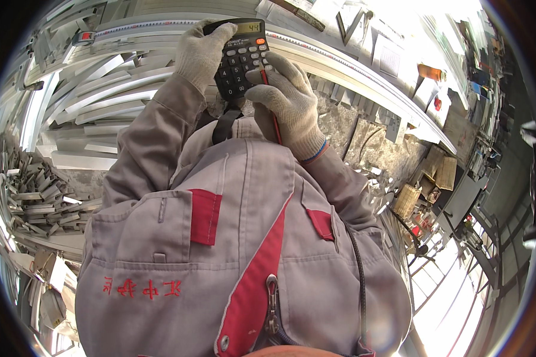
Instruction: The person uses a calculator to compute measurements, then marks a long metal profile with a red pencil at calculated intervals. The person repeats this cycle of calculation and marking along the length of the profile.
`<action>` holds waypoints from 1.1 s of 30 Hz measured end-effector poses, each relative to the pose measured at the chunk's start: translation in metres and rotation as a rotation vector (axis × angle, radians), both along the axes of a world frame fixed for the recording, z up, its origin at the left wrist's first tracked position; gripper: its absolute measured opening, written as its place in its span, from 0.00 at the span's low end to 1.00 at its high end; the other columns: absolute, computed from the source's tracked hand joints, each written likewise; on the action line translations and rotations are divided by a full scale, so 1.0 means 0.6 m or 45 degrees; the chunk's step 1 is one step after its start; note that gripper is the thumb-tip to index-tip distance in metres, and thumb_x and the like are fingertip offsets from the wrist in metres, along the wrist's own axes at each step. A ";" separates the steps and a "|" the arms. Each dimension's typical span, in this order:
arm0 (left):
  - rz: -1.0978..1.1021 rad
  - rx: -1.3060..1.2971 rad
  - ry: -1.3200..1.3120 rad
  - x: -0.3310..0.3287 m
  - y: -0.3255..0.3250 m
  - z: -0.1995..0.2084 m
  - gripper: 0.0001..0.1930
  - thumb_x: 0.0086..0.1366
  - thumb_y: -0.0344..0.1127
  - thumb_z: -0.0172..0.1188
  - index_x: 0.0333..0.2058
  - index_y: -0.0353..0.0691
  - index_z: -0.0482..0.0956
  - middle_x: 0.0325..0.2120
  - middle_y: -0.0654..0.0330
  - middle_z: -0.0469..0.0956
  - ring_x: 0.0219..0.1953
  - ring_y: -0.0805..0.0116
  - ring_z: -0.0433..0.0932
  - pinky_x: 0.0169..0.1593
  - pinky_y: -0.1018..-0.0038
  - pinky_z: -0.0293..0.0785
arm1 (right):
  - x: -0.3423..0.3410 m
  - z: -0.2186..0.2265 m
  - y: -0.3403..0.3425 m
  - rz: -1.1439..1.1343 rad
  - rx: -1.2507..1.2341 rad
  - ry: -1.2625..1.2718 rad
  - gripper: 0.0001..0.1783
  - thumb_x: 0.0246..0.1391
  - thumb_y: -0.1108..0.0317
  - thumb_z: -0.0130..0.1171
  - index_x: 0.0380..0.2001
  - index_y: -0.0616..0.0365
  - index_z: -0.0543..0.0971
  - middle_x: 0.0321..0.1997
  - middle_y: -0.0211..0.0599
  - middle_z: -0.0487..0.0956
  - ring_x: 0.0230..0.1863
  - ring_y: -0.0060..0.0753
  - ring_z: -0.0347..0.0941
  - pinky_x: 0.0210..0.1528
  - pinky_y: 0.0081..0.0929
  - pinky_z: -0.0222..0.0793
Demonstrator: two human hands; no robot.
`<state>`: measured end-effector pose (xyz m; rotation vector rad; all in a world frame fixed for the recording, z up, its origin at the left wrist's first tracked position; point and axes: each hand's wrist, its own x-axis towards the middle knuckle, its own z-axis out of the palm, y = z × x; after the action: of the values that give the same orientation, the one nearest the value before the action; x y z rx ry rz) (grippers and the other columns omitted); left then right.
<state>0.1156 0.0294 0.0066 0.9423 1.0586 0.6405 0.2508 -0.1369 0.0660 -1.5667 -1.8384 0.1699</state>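
A black calculator [235,78] with a lit display and grey and orange keys is held upright in front of my chest. My left hand [201,55], in a white knit glove, grips its upper left side, the thumb lying by the display. My right hand [292,98], gloved alike, is curled at the calculator's right side with its fingertips over the keys. A slim red pencil [276,127] is tucked in that hand, its upper end showing between the fingers. Whether a key is pressed I cannot tell.
Behind the calculator an extended tape measure [86,38] lies along long pale metal profiles. Cut profiles [107,98] are stacked at left, with a heap of short offcuts [39,196] nearer. Papers [388,57] and an orange bottle-like object [431,72] lie at far right; cardboard boxes [445,172] stand below.
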 end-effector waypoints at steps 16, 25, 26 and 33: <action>-0.129 -0.095 0.057 -0.066 0.027 -0.007 0.13 0.71 0.37 0.74 0.48 0.36 0.88 0.36 0.63 0.88 0.32 0.76 0.85 0.36 0.79 0.82 | -0.037 -0.019 -0.024 -0.221 -0.078 0.059 0.18 0.43 0.82 0.66 0.34 0.44 0.83 0.43 0.32 0.88 0.61 0.54 0.81 0.59 0.51 0.79; -0.169 -0.478 0.006 -0.060 -0.001 -0.069 0.14 0.69 0.35 0.76 0.48 0.35 0.86 0.38 0.58 0.89 0.31 0.71 0.88 0.34 0.75 0.87 | -0.047 -0.025 -0.100 -0.535 -0.081 0.295 0.16 0.55 0.88 0.62 0.38 0.51 0.84 0.41 0.36 0.89 0.59 0.53 0.84 0.66 0.48 0.79; -0.153 -0.525 0.003 -0.057 -0.006 -0.073 0.14 0.69 0.34 0.76 0.49 0.34 0.85 0.38 0.57 0.89 0.31 0.71 0.89 0.33 0.74 0.88 | -0.045 -0.023 -0.108 -0.577 -0.104 0.322 0.17 0.58 0.88 0.59 0.40 0.53 0.86 0.41 0.38 0.89 0.59 0.51 0.84 0.67 0.48 0.78; -0.185 -0.477 0.118 -0.033 -0.003 -0.065 0.15 0.69 0.31 0.75 0.50 0.32 0.84 0.38 0.54 0.89 0.31 0.68 0.89 0.32 0.71 0.90 | 0.020 -0.023 -0.113 -0.683 -0.270 0.846 0.17 0.63 0.84 0.59 0.51 0.59 0.87 0.54 0.46 0.86 0.53 0.43 0.86 0.59 0.37 0.81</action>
<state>0.0957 0.0274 -0.0323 0.7175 1.1324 0.2663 0.2626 -0.2047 0.0522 -1.8055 -0.8829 0.5691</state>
